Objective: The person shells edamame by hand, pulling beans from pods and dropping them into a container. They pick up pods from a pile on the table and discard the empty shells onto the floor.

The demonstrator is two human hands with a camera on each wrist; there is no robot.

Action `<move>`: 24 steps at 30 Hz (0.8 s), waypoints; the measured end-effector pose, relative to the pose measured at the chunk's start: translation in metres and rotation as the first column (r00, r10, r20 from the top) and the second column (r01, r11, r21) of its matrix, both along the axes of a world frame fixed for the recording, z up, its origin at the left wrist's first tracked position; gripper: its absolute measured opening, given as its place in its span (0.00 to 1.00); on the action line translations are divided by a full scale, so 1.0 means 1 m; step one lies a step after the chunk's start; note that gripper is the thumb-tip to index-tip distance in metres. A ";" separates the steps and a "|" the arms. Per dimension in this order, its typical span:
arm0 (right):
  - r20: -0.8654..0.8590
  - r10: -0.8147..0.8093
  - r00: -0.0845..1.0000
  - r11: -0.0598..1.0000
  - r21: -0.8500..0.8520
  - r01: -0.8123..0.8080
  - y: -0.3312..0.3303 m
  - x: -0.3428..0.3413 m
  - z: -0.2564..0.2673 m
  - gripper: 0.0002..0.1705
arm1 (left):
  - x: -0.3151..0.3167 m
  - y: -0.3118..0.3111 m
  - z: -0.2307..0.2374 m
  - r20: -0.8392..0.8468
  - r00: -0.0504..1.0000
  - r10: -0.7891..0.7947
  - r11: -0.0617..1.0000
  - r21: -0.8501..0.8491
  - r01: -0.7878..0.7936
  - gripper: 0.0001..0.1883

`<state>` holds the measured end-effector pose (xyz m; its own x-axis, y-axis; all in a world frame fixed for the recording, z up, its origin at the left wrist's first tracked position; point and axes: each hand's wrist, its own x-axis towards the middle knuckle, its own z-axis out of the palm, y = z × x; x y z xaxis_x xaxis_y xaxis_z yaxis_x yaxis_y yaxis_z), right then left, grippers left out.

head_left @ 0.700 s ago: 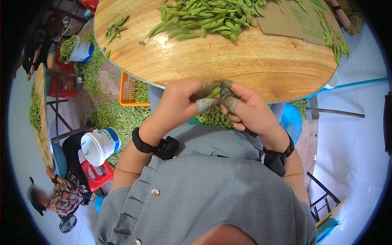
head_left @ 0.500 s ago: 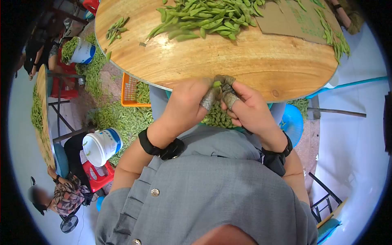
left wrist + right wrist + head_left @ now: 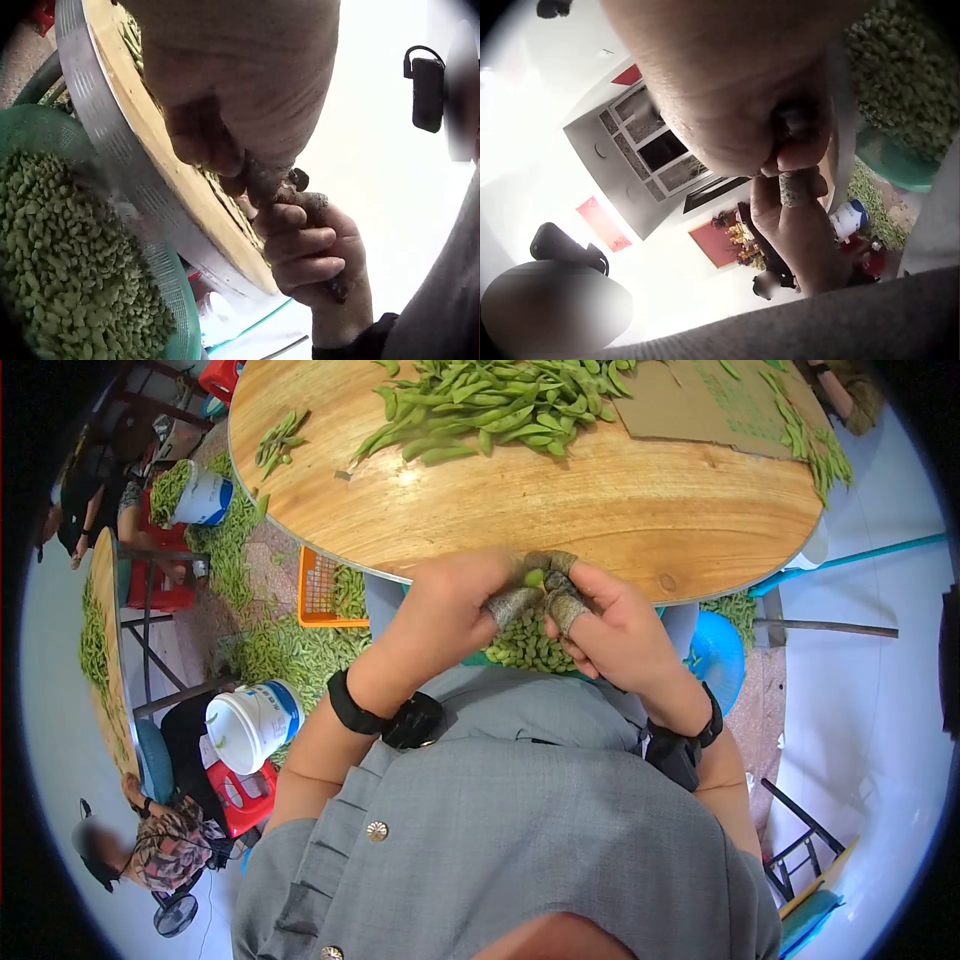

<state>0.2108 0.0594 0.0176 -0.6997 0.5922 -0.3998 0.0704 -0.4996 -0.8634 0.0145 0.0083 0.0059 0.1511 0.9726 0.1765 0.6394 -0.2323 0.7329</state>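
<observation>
In the head view, a green soybean pod [image 3: 534, 577] shows between the two hands, just off the near edge of the table. The left hand [image 3: 455, 600] pinches it with taped thumb and forefinger. Opposite, the right hand [image 3: 620, 620] meets it, its wrapped thumb and forefinger closed at the pod's end and the other fingers curled under. Below the hands lie shelled green beans [image 3: 525, 645]; the left wrist view shows them filling a green mesh basket [image 3: 184, 300]. The fingers hide most of the pod.
A heap of pods [image 3: 490, 410] lies on the wooden table [image 3: 480, 510], beside flattened cardboard [image 3: 690, 410]. An orange basket [image 3: 315, 590], a white bucket [image 3: 250, 725] and scattered pods [image 3: 310, 655] are on the floor at left. Another person [image 3: 165, 840] sits at a second table.
The left hand tipped upward against the right fingertips, then came back down a little. The pod, seen lengthwise at first, now shows only a short piece. The right hand has barely moved.
</observation>
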 end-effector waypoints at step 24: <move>0.314 -0.136 0.940 0.712 0.691 -0.127 0.000 0.004 -0.023 0.14 | 0.005 -0.017 -0.005 0.174 0.978 -0.115 0.939 -0.302 0.164 0.08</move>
